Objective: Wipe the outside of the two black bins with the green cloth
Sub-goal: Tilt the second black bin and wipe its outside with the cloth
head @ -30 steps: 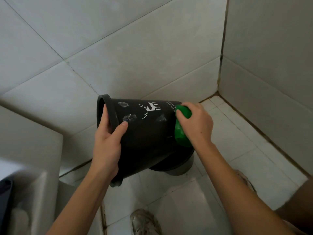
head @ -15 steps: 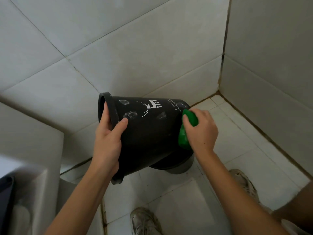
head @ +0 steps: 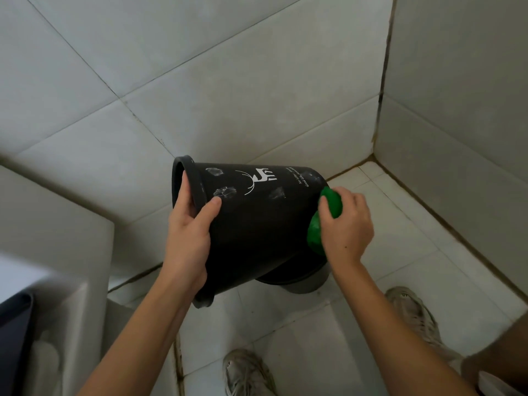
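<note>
A black bin (head: 257, 224) is held tipped on its side above the tiled floor (head: 414, 252), the left hand (head: 187, 241) gripping its rim while the right hand (head: 347, 227) presses a bunched green cloth (head: 323, 224) against its base end. Two pale shoes (head: 248, 372) stand below.
</note>
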Motion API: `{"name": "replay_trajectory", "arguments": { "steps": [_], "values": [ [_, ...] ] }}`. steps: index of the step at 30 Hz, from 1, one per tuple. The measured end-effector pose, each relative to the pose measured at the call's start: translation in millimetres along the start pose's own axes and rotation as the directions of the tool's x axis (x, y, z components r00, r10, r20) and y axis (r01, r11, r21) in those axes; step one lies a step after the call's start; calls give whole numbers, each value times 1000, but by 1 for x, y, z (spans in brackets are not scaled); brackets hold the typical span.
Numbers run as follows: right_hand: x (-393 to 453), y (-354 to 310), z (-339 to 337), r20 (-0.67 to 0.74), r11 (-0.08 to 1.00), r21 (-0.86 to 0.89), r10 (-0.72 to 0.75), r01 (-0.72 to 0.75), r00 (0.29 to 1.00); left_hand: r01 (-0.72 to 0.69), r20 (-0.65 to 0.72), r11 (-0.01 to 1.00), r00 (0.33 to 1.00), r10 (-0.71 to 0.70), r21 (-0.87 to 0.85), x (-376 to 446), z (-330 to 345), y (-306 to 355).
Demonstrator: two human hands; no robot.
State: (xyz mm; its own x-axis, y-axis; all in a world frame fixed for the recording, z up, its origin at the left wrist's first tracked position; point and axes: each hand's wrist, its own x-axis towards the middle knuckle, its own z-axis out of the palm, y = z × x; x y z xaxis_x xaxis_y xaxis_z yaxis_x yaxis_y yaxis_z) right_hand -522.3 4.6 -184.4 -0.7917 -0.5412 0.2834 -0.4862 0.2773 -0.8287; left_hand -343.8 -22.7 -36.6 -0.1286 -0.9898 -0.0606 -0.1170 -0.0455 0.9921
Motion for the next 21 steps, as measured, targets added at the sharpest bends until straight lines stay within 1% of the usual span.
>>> {"name": "replay_trajectory", "arguments": {
  "steps": [2, 4, 6, 7, 8, 10, 11, 12, 13, 15, 17, 19, 21],
  "values": [
    [-18, -24, -3, -10, 990, 28, -138, 138, 990, 10, -4, 1000, 1000, -10, -8, 1, 0, 2],
    [-37, -42, -6, 3, 947, 63, -315, 314, 949, 21, 4, 1000, 1000, -21, -17, 3, -1, 3],
    [-40, -43, -6, 26, 909, 82, -412, 409, 911, 29, 20, 999, 999, -28, -18, 3, -3, 3],
    [-35, -36, -5, 30, 910, 69, -411, 408, 911, 29, 24, 999, 999, -28, -20, 3, -3, 2],
    [-27, -25, -3, 27, 929, 44, -368, 367, 929, 27, 26, 999, 999, -27, -18, 2, -3, 3],
    [-9, -1, -1, 21, 984, 16, -180, 180, 983, 25, 23, 1000, 999, -25, -9, 1, -3, 3],
    [-1, 10, -1, 25, 996, 10, -85, 85, 996, 25, 20, 1000, 999, -25, -11, 0, -2, 2],
    [5, 16, -2, 29, 1000, -3, -27, 27, 999, 25, 17, 1000, 1000, -25, -16, 1, -1, 2],
    [7, 17, -2, 32, 1000, -19, -13, 14, 999, 26, 14, 999, 1000, -26, -20, 1, -1, 1],
    [4, 7, -3, 35, 998, -18, -68, 68, 997, 26, 9, 999, 1000, -26, -18, 3, -1, 0],
    [-9, -14, -5, 31, 984, 24, -178, 177, 984, 19, 9, 1000, 1000, -19, -21, 4, -3, 0],
    [-24, -30, -6, 36, 949, 64, -310, 307, 950, 15, 17, 1000, 1000, -15, -20, 4, -4, -1],
    [-28, -31, -5, 57, 905, 91, -422, 416, 905, 11, 28, 1000, 1000, -10, -14, 2, -6, -2]
  ]
}}
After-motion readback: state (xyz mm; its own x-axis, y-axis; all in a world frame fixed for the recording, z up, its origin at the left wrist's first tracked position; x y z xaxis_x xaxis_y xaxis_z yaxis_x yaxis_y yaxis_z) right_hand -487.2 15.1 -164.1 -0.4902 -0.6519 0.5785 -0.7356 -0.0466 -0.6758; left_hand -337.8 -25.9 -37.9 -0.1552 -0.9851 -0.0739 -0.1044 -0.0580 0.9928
